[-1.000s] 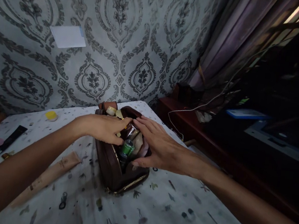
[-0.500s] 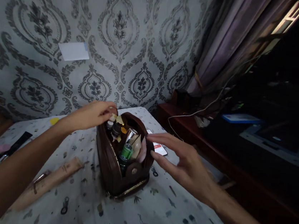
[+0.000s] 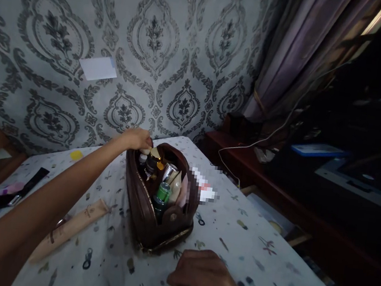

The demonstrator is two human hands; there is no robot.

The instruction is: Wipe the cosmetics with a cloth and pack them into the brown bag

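A dark brown zippered makeup bag [image 3: 135, 201] stands unzipped on the patterned cloth. Inside it are a green-labelled bottle [image 3: 163, 193], a gold-topped jar [image 3: 155, 153], a silver-capped container [image 3: 169, 173] and several other cosmetics. At the bag's far left corner, my left hand [image 3: 139, 139] has its fingers closed on the rim; its fingertips are partly hidden. My right hand [image 3: 209, 278] is low over the cloth in front of the bag, apart from it. Its fingers are curled together, and whatever they may hold cannot be made out.
A beige tube-like pouch [image 3: 81, 222] lies left of the bag. Makeup brushes [image 3: 29, 186] are at the far left, near a yellow piece [image 3: 76, 155]. A partly blurred phone [image 3: 204, 186] lies right of the bag. A white cable [image 3: 263, 135] crosses the dark red furniture [image 3: 223, 140].
My right hand has left the bag's right side and come down towards me, its fingers going from spread to curled. My left hand stays at the bag's far corner.
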